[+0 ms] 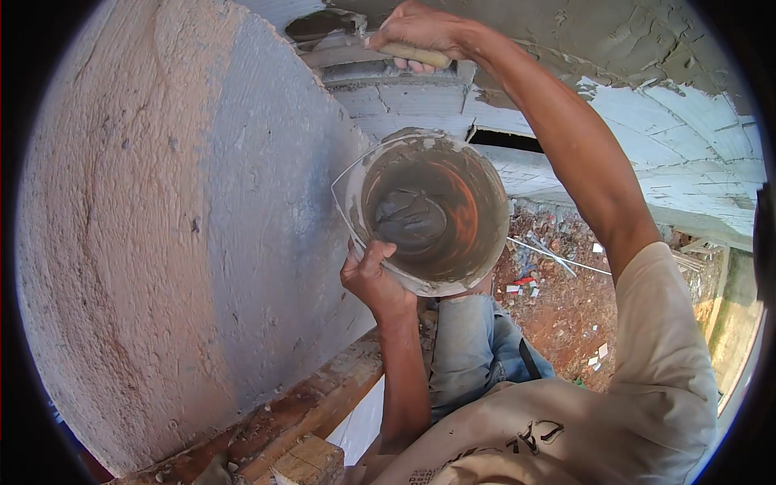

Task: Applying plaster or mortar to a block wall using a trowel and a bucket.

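While left hand [378,279] on bucket [490,194], right hand [422,32] around wooden handle [428,56].

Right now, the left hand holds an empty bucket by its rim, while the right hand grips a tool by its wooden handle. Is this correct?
Not quite: the bucket is not empty; the head view shows grey mortar inside. The left hand does hold the rim, and the right hand the wooden handle.

Building site, part-plastered wall [647,121], mortar bucket [491,198], wooden planks [335,398]
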`<state>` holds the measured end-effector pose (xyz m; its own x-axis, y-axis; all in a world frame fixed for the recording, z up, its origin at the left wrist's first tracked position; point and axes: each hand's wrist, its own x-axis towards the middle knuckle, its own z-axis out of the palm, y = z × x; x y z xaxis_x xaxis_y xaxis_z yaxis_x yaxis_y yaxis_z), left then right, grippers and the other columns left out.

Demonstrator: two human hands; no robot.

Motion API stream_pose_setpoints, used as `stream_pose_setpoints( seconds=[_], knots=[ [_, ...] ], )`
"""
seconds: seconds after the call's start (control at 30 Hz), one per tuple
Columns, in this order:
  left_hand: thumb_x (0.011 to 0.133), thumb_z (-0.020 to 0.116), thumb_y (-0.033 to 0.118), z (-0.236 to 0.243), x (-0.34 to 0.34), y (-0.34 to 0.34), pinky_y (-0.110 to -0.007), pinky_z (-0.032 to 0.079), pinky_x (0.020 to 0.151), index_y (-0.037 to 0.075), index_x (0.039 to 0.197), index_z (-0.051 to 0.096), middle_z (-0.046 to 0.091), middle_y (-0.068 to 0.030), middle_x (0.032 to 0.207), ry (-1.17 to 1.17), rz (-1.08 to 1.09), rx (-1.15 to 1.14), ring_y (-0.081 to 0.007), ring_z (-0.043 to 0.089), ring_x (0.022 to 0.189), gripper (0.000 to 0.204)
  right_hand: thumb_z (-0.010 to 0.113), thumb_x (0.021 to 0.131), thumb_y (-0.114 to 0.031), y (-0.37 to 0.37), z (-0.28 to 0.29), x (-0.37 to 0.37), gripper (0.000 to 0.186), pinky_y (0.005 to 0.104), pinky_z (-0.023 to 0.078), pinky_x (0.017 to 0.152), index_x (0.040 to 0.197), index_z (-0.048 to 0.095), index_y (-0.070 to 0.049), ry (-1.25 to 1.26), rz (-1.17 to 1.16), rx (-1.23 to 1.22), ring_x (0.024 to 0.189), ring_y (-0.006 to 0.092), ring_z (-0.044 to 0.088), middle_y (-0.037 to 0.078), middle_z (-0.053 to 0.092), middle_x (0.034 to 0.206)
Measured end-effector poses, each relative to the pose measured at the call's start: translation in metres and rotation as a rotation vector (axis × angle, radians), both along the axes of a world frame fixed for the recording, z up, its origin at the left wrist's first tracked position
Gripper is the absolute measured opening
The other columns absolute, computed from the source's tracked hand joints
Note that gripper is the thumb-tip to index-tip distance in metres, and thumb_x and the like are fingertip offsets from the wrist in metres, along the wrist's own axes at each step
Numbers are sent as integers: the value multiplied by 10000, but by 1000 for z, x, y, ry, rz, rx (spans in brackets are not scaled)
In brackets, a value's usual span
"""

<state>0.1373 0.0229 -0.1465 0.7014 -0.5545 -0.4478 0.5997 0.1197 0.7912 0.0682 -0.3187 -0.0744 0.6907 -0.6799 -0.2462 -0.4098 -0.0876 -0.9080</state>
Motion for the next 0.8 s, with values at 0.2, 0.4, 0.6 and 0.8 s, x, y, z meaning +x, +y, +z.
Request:
stream_pose_setpoints(
  seconds=[0.2,0.4,0.6,0.8],
  knots=[
    [664,560,-112,2,-1,-1,-364,604,863,-125,1111,725,752,-146,1042,6,14,-46,-242,736,901,478,737,934,-391,31,11,-24,389,325,450,420,890,724,-5,-79,-111,-89,499,157,596,87,652,687],
    [659,574,-97,3,-5,-3,-359,605,863,-112,1076,736,752,-138,1014,16,3,-36,-243,734,894,447,702,986,-384,24,19,-36,382,300,439,400,942,731,-6,140,-76,-120,481,139,591,82,648,688],
    [662,588,-89,-12,-3,5,-349,588,874,-105,992,733,750,-133,1048,-58,-2,-7,-231,726,916,361,690,930,-371,45,17,-16,425,353,465,444,701,663,-13,137,-49,-222,497,213,607,129,643,672],
    [653,596,-61,-3,-7,1,-364,620,870,-106,1145,729,752,-149,1045,-46,-18,17,-258,744,910,511,686,938,-382,28,-11,18,481,371,470,460,642,590,-16,220,47,-245,488,206,605,120,638,665]
  ],
)
